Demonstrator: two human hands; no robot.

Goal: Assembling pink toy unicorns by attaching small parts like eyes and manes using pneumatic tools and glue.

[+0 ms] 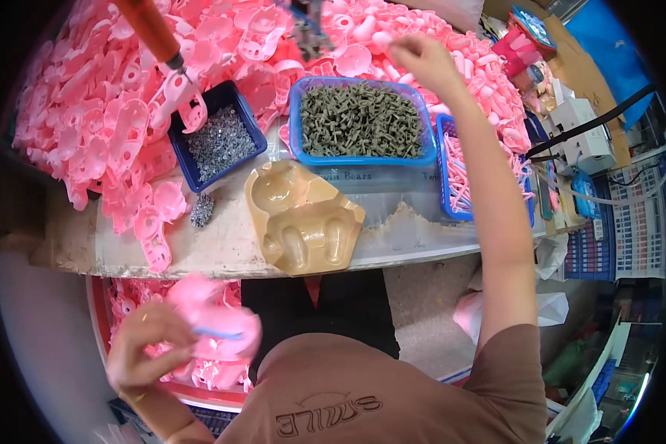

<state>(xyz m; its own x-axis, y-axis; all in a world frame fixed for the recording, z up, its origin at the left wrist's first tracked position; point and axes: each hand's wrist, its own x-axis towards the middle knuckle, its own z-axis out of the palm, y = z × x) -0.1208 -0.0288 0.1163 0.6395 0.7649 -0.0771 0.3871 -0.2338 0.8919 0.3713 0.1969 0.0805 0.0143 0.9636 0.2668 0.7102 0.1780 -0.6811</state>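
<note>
My right hand point(424, 65) reaches over the far pile of pink plastic shells point(348, 59). Its fingers curl down among the pieces, and what they pinch, if anything, is hidden. Low on the left, my left hand point(154, 342) has its thumb and fingers apart. Right at its fingertips is a blurred pink moulded body point(222, 322) with a blue strip, above a bin of pink parts point(214, 376). Whether the fingertips still touch that body I cannot tell. A tan moulded fixture point(303, 222) with hollows lies on the bench's near edge, holding no part.
An orange screwdriver point(152, 33) hangs point down over a navy tray of screws point(218, 140). Beside it stand a blue tub of small dark-green parts point(366, 122) and a blue basket of pink sticks point(459, 177). A small screw heap point(202, 211) lies on the bench. A white box point(581, 133) sits at right.
</note>
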